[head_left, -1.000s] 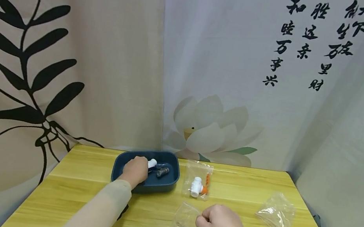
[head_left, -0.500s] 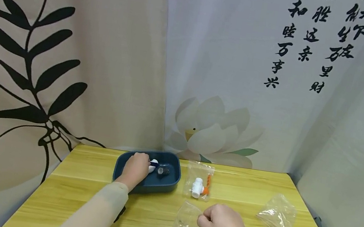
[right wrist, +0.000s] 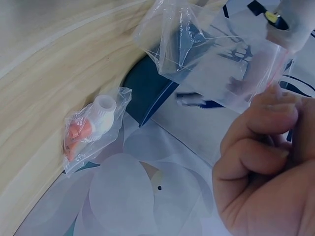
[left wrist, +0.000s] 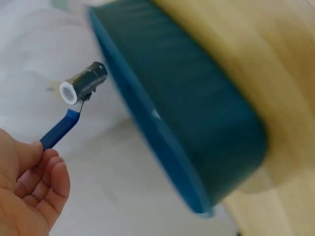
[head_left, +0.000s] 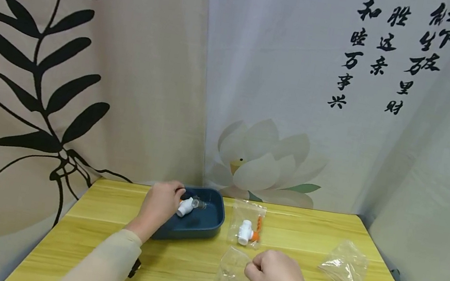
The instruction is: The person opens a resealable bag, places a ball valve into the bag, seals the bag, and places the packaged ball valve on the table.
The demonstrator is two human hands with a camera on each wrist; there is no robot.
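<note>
My left hand is over the left end of the dark blue tray. Its thumb and fingertips pinch the blue lever handle of a small ball valve, which has a dark grey body and a white ring at its mouth. A white valve with a bit of orange lies in the tray, partly behind the hand. Over the front of the table, my right hand pinches the top edge of a clear plastic bag, which hangs with nothing visible inside.
A sealed clear bag holding a white and orange valve lies right of the tray. Farther right is a crumpled clear bag. A printed curtain hangs behind the wooden table.
My left hand has risen and drawn left in the tray, carrying the grey ball valve up by its handle. My right hand stays nearly still with the bag.
</note>
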